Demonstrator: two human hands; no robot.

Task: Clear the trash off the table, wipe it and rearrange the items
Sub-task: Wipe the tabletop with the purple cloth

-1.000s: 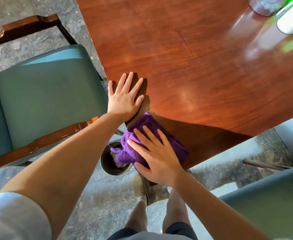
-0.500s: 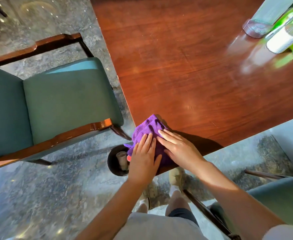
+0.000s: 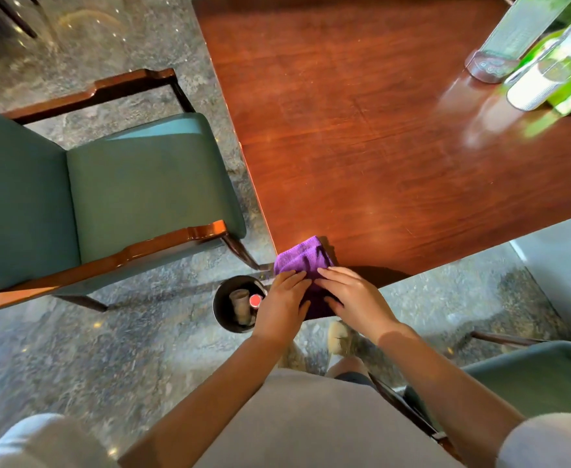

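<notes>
Both hands rest on a purple cloth at the near corner of the table. The left hand lies flat, fingers extended on the cloth's left edge. The right hand presses down with fingers spread, gripping nothing. A round bin stands on the floor just left of the corner, holding trash. A green chair stands left of the table. Clear containers sit at the far right.

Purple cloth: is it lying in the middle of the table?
No, the purple cloth sits at the table's near corner under both hands.
</notes>
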